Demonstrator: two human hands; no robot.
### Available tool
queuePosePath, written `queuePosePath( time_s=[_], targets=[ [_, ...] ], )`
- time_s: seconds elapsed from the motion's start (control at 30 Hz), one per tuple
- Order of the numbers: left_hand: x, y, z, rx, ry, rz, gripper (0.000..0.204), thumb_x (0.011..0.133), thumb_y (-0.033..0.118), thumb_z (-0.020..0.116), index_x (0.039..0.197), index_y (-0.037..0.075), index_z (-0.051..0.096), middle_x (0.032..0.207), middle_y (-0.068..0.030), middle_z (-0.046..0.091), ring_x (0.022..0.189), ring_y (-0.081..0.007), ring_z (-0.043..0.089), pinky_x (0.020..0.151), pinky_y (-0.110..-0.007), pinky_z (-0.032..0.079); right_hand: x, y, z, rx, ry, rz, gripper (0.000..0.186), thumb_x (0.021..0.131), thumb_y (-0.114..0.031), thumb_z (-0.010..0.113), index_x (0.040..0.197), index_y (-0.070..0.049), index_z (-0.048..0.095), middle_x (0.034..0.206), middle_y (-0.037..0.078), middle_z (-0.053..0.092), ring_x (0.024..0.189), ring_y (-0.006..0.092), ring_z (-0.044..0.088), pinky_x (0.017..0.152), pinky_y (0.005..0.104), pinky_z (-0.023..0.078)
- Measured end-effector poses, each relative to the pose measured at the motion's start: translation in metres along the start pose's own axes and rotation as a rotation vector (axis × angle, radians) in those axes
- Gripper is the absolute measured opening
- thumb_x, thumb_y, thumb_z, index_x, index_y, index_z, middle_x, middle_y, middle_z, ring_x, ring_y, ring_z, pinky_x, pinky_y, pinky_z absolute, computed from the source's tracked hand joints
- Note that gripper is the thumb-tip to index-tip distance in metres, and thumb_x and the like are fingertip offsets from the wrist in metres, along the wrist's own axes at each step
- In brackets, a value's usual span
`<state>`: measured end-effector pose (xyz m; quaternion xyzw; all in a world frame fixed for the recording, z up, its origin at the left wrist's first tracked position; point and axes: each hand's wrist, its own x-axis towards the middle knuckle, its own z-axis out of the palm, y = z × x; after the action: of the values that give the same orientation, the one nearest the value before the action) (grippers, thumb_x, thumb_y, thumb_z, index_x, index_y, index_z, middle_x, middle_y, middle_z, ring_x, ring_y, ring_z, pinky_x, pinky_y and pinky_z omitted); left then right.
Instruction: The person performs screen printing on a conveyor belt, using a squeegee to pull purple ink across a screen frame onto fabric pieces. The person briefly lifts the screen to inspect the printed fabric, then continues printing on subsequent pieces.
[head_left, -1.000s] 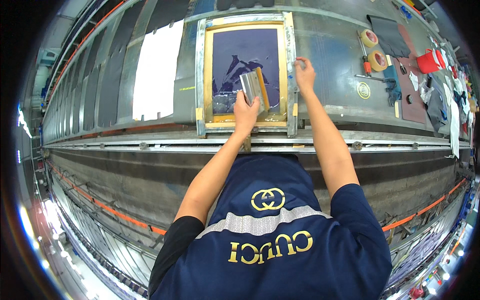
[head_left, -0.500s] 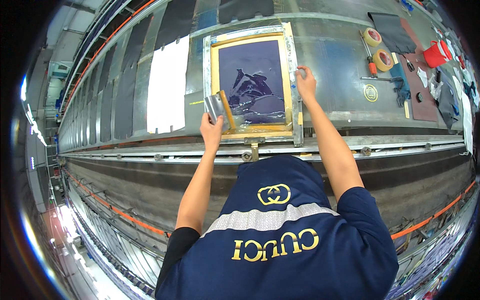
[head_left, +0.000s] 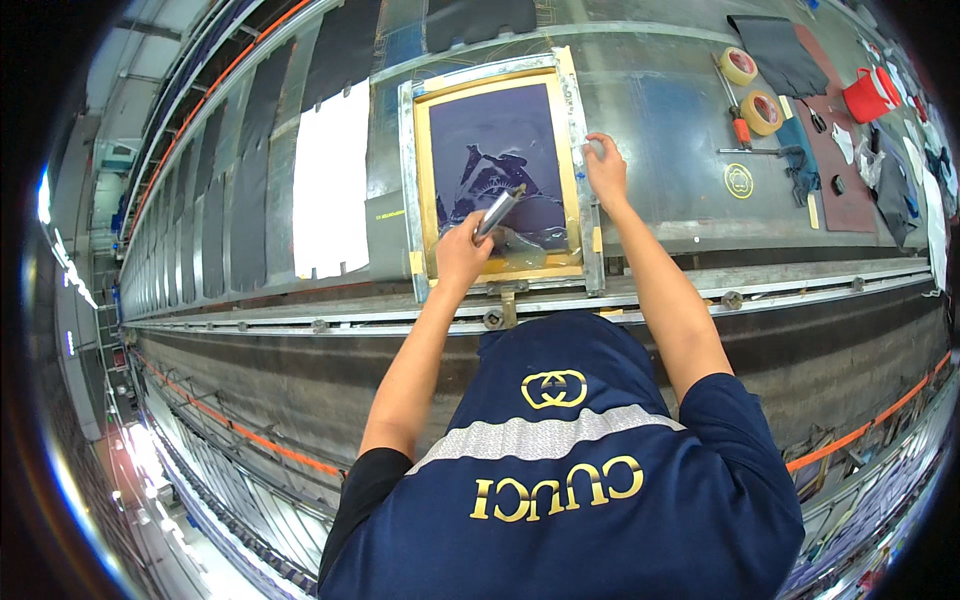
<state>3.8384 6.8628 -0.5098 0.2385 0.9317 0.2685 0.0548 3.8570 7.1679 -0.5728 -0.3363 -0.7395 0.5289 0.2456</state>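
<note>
A printing screen with dark purple mesh, yellow-taped inner edges and a metal outer frame lies on the long table. Wet, glossy ink covers the lower part of its mesh, around a darker pattern. My left hand is closed round a squeegee with a grey metal holder, tilted over the lower middle of the mesh. Whether its blade touches the mesh, I cannot tell. Beside the frame's right rail, my right hand is closed with a small pale grey piece between thumb and fingers.
Left of the screen lie a white panel and several black panels in a row. Rightward are tape rolls, an orange-handled screwdriver, a red bucket and cloths. A metal rail runs along the near table edge.
My left hand has carried the squeegee rightward from the screen's left edge to over the mesh, turning it edge-on. My right hand stays by the right rail.
</note>
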Motion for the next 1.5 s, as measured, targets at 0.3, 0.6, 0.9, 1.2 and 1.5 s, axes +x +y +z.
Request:
queuePosePath(
  time_s=[0.3,0.6,0.9,1.2,1.5],
  targets=[
    [-0.050,-0.008,0.008,0.296,-0.265,0.498,0.065,0.073,0.001,0.077,0.134,0.023,0.068,0.138,0.0003,0.069,0.124,-0.0237,0.067,0.088,-0.040,0.052,0.004,0.011,0.000,-0.040,-0.018,0.048,0.026,0.094,-0.028,0.068,0.119,-0.020,0.067,0.068,0.014,0.067,0.066,0.0310,0.068,0.068,0.0441,0.051],
    [-0.113,-0.022,0.009,0.297,-0.111,0.375,0.072,0.068,-0.001,0.079,0.135,0.022,0.067,0.141,0.0007,0.067,0.129,-0.0267,0.064,0.094,-0.040,0.049,0.010,0.030,0.002,-0.134,-0.039,0.041,0.030,0.093,-0.028,0.068,0.122,-0.020,0.066,0.076,0.020,0.071,0.080,0.0427,0.071,0.077,0.0508,0.053],
    [-0.110,-0.017,-0.032,0.124,-0.061,0.211,0.066,0.071,-0.004,0.076,0.131,0.020,0.069,0.119,-0.0015,0.075,0.101,-0.0236,0.072,0.086,-0.037,0.053,-0.007,-0.007,-0.022,-0.399,0.309,-0.307,0.035,0.091,-0.018,0.072,0.126,-0.016,0.067,0.096,0.016,0.072,0.095,0.0306,0.069,0.089,0.0451,0.051],
    [-0.053,0.031,0.010,-1.249,0.251,-0.747,0.033,0.092,0.003,0.071,0.123,-0.001,0.061,0.110,-0.0084,0.069,0.095,-0.0171,0.069,0.082,-0.032,0.055,-0.149,-0.097,-0.025,-0.285,-0.636,-0.941,0.055,0.070,-0.028,0.088,0.119,-0.016,0.067,0.112,0.002,0.064,0.107,0.0236,0.059,0.086,0.0389,0.043],
    [-0.050,0.033,-0.030,-1.484,-0.152,-0.882,0.043,0.099,0.028,0.071,0.135,0.008,0.058,0.128,-0.0109,0.065,0.123,-0.0258,0.059,0.105,-0.044,0.047,-0.120,-0.093,-0.028,-0.256,-0.548,-0.994,0.033,0.069,-0.019,0.082,0.100,-0.013,0.073,0.091,0.000,0.063,0.095,0.0206,0.057,0.081,0.0363,0.041]
  ],
)
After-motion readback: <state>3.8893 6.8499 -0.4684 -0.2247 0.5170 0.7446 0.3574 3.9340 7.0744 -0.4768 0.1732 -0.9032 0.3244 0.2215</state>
